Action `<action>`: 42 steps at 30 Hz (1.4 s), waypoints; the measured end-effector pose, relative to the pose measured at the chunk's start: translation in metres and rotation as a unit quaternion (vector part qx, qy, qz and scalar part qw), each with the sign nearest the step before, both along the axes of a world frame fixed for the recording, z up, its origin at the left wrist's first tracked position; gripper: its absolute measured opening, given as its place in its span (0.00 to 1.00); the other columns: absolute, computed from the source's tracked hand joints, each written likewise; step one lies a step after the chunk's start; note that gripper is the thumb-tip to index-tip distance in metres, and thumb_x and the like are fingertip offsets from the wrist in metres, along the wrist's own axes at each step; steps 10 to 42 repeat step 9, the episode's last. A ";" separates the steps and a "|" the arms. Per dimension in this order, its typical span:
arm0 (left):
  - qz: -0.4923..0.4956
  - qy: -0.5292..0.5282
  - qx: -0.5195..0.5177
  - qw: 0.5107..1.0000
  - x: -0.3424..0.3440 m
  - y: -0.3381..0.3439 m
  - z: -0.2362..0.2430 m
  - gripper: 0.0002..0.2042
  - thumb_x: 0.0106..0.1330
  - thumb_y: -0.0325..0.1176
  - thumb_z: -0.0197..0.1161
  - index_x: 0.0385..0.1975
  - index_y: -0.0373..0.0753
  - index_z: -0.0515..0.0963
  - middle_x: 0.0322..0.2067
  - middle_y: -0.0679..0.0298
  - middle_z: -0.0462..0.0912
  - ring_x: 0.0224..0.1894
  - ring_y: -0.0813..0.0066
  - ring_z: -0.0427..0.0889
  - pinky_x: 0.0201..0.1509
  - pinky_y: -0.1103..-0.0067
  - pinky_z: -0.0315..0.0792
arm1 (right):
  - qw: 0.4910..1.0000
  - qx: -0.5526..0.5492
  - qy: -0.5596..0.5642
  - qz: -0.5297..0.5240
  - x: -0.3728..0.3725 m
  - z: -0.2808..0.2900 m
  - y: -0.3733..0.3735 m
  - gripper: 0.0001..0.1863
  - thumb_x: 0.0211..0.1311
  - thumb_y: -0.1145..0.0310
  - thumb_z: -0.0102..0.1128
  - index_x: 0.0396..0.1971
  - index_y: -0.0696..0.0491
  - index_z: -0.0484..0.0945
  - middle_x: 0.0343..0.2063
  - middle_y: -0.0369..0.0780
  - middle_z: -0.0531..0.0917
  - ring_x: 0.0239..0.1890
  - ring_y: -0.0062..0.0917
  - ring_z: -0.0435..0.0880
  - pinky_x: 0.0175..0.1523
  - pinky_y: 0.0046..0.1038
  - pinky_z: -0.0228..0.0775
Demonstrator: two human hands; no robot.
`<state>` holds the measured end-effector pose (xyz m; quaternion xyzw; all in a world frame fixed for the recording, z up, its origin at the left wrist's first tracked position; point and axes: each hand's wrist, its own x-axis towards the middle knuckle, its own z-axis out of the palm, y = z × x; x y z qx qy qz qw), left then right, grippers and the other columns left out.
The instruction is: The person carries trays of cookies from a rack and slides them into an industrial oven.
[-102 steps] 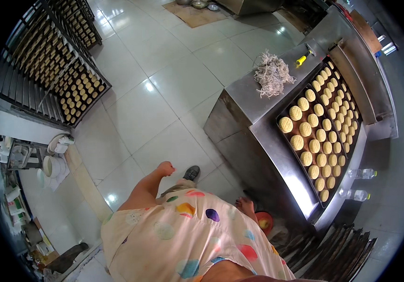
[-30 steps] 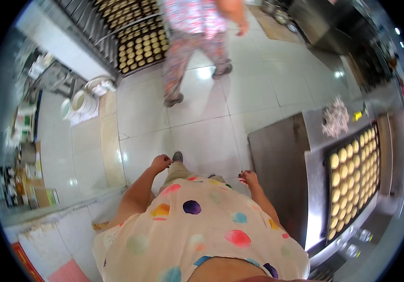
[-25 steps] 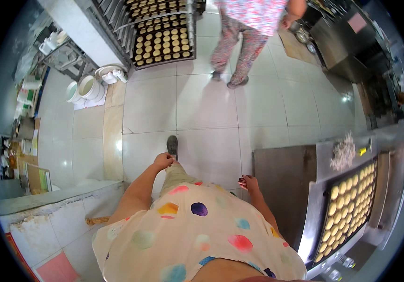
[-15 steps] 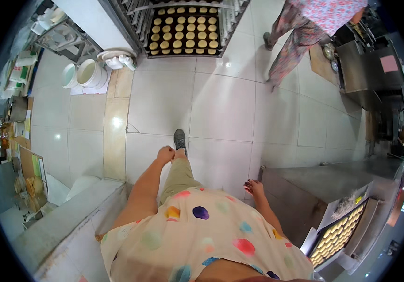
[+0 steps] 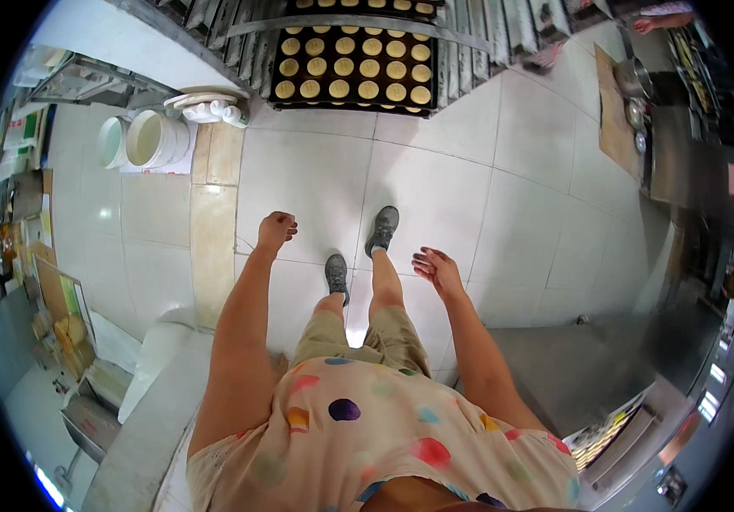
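My left hand [image 5: 278, 230] is out in front of me above the floor, its fingers loosely curled in with nothing visible in them. My right hand [image 5: 439, 271] is held out on the other side, fingers apart and empty. Neither hand touches anything. Ahead of both stands a metal tray rack [image 5: 358, 24]. On a dark baking tray [image 5: 298, 102] in it lie rows of round, pale yellow pastries [image 5: 368, 67], each with a faint mark on top. More trays show behind the rack's crossbar.
Two white buckets [image 5: 152, 141] stand at the left by a wall, beside some white bottles [image 5: 213, 111]. A steel counter or machine [image 5: 588, 367] is close on my right. A low ledge [image 5: 162, 418] runs at my left. Another person's hand [image 5: 664, 22] shows at the far right.
I have stepped closer to the rack, which looks larger. Both my hands have come up and forward. The other person has mostly gone out of view at the upper right.
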<state>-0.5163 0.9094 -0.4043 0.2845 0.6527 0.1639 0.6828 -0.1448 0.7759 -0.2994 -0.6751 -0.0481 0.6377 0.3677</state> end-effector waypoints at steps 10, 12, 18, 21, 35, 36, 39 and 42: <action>0.129 -0.065 -0.084 0.986 0.041 0.099 -0.060 0.11 0.62 0.33 0.56 0.41 0.34 0.73 0.35 0.58 0.80 0.35 0.69 0.81 0.37 0.77 0.77 | 0.999 -0.019 -0.030 -0.012 0.066 -0.091 0.173 0.22 0.59 0.65 0.53 0.51 0.61 0.66 0.42 0.47 0.78 0.42 0.30 0.80 0.48 0.31 0.74; 0.129 -0.065 -0.084 0.986 0.041 0.099 -0.060 0.11 0.62 0.33 0.56 0.41 0.34 0.73 0.35 0.58 0.80 0.35 0.69 0.81 0.37 0.77 0.77 | 0.999 -0.019 -0.030 -0.012 0.066 -0.091 0.173 0.22 0.59 0.65 0.53 0.51 0.61 0.66 0.42 0.47 0.78 0.42 0.30 0.80 0.48 0.31 0.74; 0.129 -0.065 -0.084 0.986 0.041 0.099 -0.060 0.11 0.62 0.33 0.56 0.41 0.34 0.73 0.35 0.58 0.80 0.35 0.69 0.81 0.37 0.77 0.77 | 0.999 -0.019 -0.030 -0.012 0.066 -0.091 0.173 0.22 0.59 0.65 0.53 0.51 0.61 0.66 0.42 0.47 0.78 0.42 0.30 0.80 0.48 0.31 0.74; 0.129 -0.065 -0.084 0.986 0.041 0.099 -0.060 0.11 0.62 0.33 0.56 0.41 0.34 0.73 0.35 0.58 0.80 0.35 0.69 0.81 0.37 0.77 0.77 | 0.999 -0.019 -0.030 -0.012 0.066 -0.091 0.173 0.22 0.59 0.65 0.53 0.51 0.61 0.66 0.42 0.47 0.78 0.42 0.30 0.80 0.48 0.31 0.74; 0.129 -0.065 -0.084 0.986 0.041 0.099 -0.060 0.11 0.62 0.33 0.56 0.41 0.34 0.73 0.35 0.58 0.80 0.35 0.69 0.81 0.37 0.77 0.77 | 0.999 -0.019 -0.030 -0.012 0.066 -0.091 0.173 0.22 0.59 0.65 0.53 0.51 0.61 0.66 0.42 0.47 0.78 0.42 0.30 0.80 0.48 0.31 0.74; 0.129 -0.065 -0.084 0.986 0.041 0.099 -0.060 0.11 0.62 0.33 0.56 0.41 0.34 0.73 0.35 0.58 0.80 0.35 0.69 0.81 0.37 0.77 0.77 | 0.999 -0.019 -0.030 -0.012 0.066 -0.091 0.173 0.22 0.59 0.65 0.53 0.51 0.61 0.66 0.42 0.47 0.78 0.42 0.30 0.80 0.48 0.31 0.74; 0.129 -0.065 -0.084 0.986 0.041 0.099 -0.060 0.11 0.62 0.33 0.56 0.41 0.34 0.73 0.35 0.58 0.80 0.35 0.69 0.81 0.37 0.77 0.77 | 0.999 -0.019 -0.030 -0.012 0.066 -0.091 0.173 0.22 0.59 0.65 0.53 0.51 0.61 0.66 0.42 0.47 0.78 0.42 0.30 0.80 0.48 0.31 0.74; 0.129 -0.065 -0.084 0.986 0.041 0.099 -0.060 0.11 0.62 0.33 0.56 0.41 0.34 0.73 0.35 0.58 0.80 0.35 0.69 0.81 0.37 0.77 0.77 | 0.999 -0.019 -0.030 -0.012 0.066 -0.091 0.173 0.22 0.59 0.65 0.53 0.51 0.61 0.66 0.42 0.47 0.78 0.42 0.30 0.80 0.48 0.31 0.74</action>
